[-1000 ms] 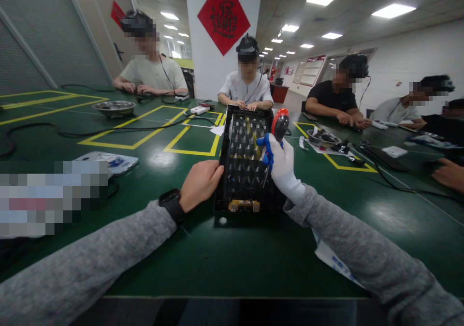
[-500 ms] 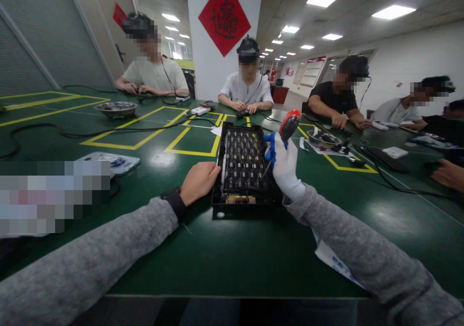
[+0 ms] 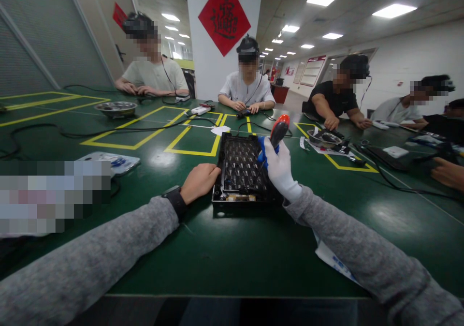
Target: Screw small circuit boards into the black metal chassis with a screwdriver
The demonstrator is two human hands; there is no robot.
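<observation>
Seemingly partway — clutching driver (image 3: pixel 279 130) w/ R hand (image 3: pixel 281 166), gripping opened case (image 3: pixel 217 199) w/ L hand (image 3: pixel 198 183) — w/ board (image 3: pixel 240 198) in place.

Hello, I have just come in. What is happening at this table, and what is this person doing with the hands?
The person's bare left hand holds the left edge of an open black case. The gloved right hand grips a red-and-black-handled tool, its thin shaft pointing down toward the case; whether the tip touches is unclear. Other people sit around the green table.
</observation>
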